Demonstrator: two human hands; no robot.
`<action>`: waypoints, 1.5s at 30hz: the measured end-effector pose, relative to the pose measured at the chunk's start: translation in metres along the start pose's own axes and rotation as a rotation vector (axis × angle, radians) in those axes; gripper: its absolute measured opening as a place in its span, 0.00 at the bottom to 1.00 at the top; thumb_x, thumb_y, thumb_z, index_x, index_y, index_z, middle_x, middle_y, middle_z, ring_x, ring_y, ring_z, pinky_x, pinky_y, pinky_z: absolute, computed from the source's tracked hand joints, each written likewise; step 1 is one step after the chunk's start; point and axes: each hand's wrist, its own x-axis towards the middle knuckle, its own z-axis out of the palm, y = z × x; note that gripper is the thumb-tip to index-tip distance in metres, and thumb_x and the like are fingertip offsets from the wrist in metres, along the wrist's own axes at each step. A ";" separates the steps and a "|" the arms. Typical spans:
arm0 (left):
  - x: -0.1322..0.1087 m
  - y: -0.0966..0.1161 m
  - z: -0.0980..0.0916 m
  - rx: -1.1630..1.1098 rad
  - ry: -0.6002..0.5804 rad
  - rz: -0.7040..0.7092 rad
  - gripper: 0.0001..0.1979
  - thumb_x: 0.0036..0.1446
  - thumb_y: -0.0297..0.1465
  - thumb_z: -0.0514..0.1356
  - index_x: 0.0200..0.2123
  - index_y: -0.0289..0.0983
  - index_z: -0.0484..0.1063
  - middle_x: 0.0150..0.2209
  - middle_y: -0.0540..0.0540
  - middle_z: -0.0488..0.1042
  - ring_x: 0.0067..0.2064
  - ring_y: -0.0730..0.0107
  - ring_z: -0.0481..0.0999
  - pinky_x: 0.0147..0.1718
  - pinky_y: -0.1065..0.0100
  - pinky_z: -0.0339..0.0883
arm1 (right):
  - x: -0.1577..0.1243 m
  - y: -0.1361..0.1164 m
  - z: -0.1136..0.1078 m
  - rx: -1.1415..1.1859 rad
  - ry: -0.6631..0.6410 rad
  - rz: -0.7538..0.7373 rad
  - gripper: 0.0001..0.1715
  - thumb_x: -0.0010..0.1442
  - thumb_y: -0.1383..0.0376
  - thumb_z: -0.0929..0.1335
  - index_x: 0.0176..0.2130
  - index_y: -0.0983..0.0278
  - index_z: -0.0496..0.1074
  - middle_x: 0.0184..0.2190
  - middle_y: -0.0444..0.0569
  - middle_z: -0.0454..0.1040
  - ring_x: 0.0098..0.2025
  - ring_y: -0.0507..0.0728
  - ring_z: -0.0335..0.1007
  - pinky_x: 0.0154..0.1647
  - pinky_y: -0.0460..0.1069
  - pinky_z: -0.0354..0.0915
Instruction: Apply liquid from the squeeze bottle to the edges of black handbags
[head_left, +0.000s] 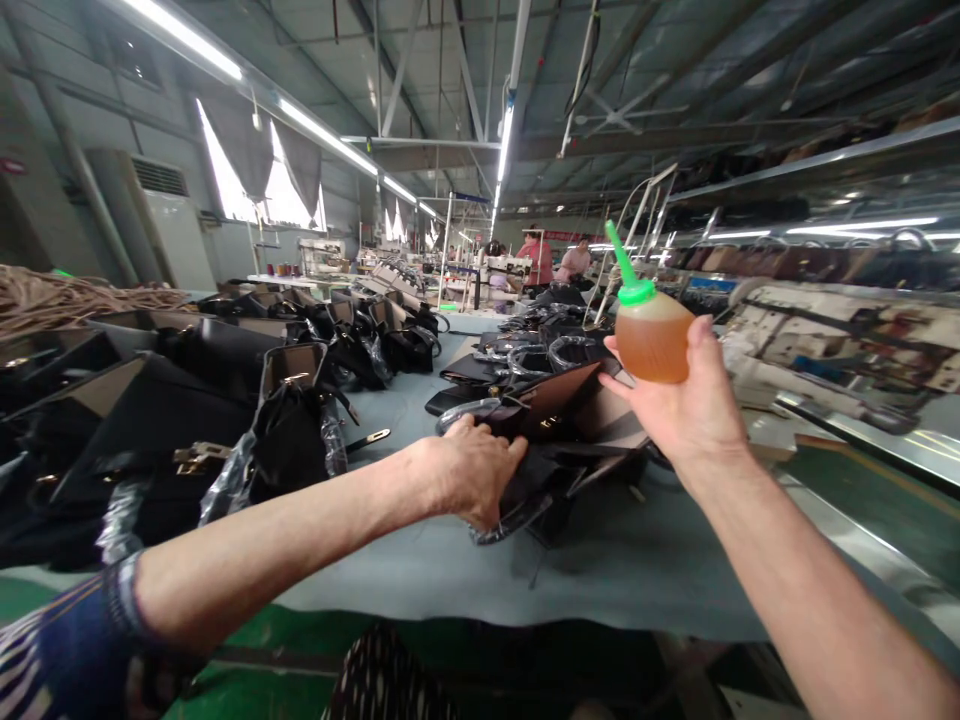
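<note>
Two hands are apart from each other, and both are close to one open black bag (559, 400), which lies on the table (375, 590). The left hand (476, 470) is bent over the plastic-wrapped handle (499, 532) at the left side of the open bag, but I cannot tell whether its fingers close on it. The right hand (694, 410) is wrapped around a round bottle (652, 345) of amber liquid, above the right side of the open bag, with the green spout (621, 255) pointing up and leaning slightly left. In my judgement, the main danger is a spill: if the bottle tips, or is squeezed too strongly, drops could fall from the spout and stain the open bag. A hard pull on the handle could also drag the open bag against its neighbours, because more black bags (289, 440) stand to its left and others lie just behind it. The table has a grey-blue surface, with green floor (262, 640) below. Well to the right of the open bag is what looks like a sewing machine (847, 340), rather blurred; far behind the bag are two people (536, 258), under long ceiling lamps (330, 130).
</note>
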 end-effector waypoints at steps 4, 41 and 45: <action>0.024 -0.030 0.006 0.037 0.012 0.000 0.40 0.46 0.29 0.58 0.64 0.31 0.51 0.49 0.34 0.73 0.50 0.49 0.72 0.50 0.52 0.58 | 0.002 -0.002 -0.004 -0.008 -0.022 0.016 0.19 0.59 0.46 0.63 0.42 0.52 0.73 0.52 0.47 0.70 0.57 0.66 0.60 0.55 0.73 0.49; -0.069 -0.021 0.030 -2.291 0.747 -0.361 0.08 0.39 0.32 0.64 0.22 0.34 0.68 0.21 0.51 0.70 0.24 0.73 0.69 0.26 0.70 0.67 | -0.083 -0.047 0.047 0.004 -0.042 0.085 0.20 0.63 0.47 0.59 0.40 0.52 0.74 0.46 0.49 0.72 0.50 0.69 0.68 0.42 0.73 0.66; -0.053 -0.030 0.068 -1.934 0.733 -0.253 0.20 0.39 0.37 0.61 0.12 0.37 0.50 0.14 0.56 0.50 0.18 0.82 0.49 0.17 0.74 0.49 | -0.085 -0.022 0.024 0.037 0.023 0.460 0.21 0.60 0.46 0.63 0.40 0.56 0.74 0.40 0.50 0.75 0.47 0.66 0.69 0.45 0.72 0.64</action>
